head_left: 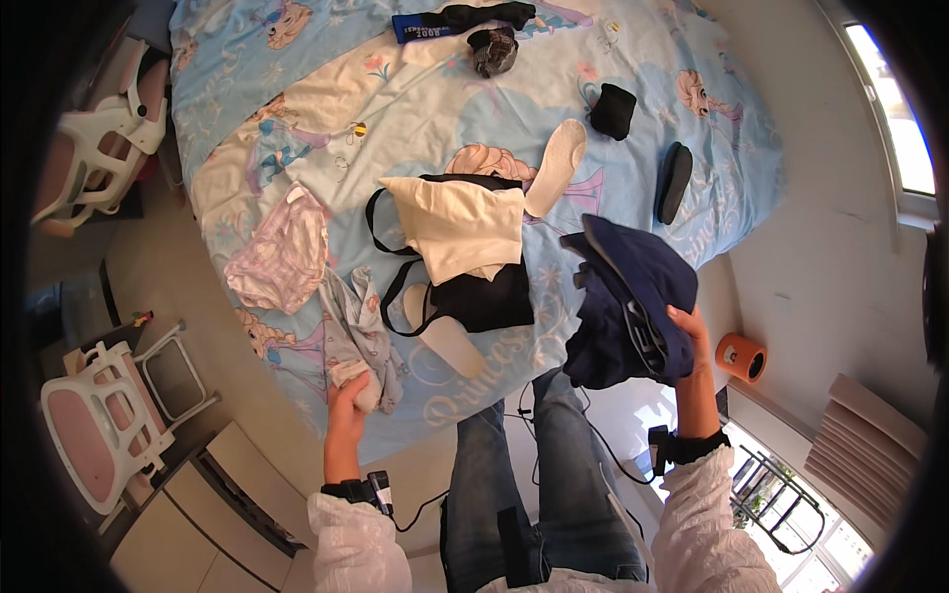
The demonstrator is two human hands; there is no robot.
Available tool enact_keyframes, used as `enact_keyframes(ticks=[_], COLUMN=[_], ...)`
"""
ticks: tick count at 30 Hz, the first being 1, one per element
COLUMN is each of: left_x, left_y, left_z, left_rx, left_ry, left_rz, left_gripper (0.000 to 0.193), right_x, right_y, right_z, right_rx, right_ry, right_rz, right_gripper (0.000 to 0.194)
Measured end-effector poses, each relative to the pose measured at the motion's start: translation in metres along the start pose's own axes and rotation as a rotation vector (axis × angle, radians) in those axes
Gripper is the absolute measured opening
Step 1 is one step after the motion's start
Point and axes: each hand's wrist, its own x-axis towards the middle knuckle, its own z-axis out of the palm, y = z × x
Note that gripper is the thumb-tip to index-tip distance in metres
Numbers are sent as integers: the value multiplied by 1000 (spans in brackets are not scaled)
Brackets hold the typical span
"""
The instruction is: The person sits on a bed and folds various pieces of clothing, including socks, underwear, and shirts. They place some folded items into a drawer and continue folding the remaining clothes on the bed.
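My left hand (348, 400) grips a small cream-coloured cloth bundle (360, 379) at the bed's near edge. Under and beyond it lies a crumpled pale grey printed garment (356, 319); whether I hold part of that too is unclear. My right hand (693, 337) holds up a folded navy fabric item (637, 282), with dark strap-like parts showing in its folds. Between my hands, a cream folded cloth (463, 230) rests on a black strapped garment (485, 296). One pale insole (456, 345) is partly beneath the black garment; another insole (557, 167) lies farther up. Pink patterned underpants (285, 252) are spread at left.
The bed has a printed blue sheet (415, 111). On it are a black folded bundle (614, 111), a black oblong item (674, 184), a rolled patterned sock bundle (493, 52) and a black-and-blue textile (460, 21). Pink-and-white chairs (96, 430) stand left; an orange cylinder (741, 358) is right.
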Motion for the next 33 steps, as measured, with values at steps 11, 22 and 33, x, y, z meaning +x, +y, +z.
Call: enact_keyframes(ticks=[11, 22, 33], left_x=[-43, -11, 0], left_y=[61, 80, 99], left_z=[35, 134, 198], left_rx=[-440, -367, -581], left_ry=[-454, -471, -485], left_rz=[143, 75, 160], left_gripper=[42, 46, 46], right_x=[-4, 68, 269], right_y=[-29, -7, -70], right_z=[-13, -59, 50], right_rx=[10, -457, -920], right_ry=[67, 80, -53], right_rz=[-51, 222, -447], right_gripper=[63, 73, 42])
